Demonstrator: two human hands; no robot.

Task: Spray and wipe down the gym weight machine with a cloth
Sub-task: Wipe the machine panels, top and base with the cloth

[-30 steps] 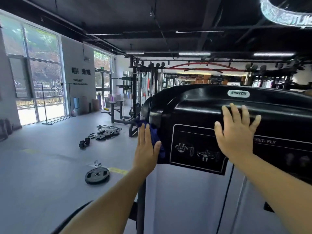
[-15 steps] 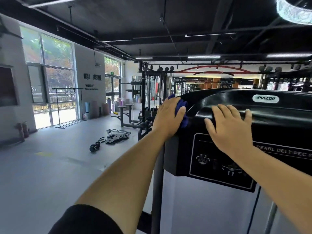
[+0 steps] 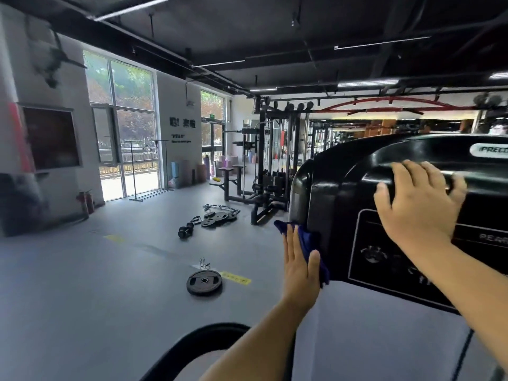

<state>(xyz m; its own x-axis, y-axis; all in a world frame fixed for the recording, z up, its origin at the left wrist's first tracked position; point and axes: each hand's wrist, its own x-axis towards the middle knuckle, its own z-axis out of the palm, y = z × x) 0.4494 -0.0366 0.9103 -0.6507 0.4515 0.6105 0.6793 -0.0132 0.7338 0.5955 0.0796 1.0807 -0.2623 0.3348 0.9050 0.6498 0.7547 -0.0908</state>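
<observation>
Glossy black machine shroud: left hand flat-presses soft blue cloth; right hand rests spread.

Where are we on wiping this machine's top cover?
In hand: the left hand presses the blue cloth flat against the black shroud at its left side edge; the right hand braces the front. No spray bottle is in view. Which areas are already clean, or left, cannot be told.
</observation>
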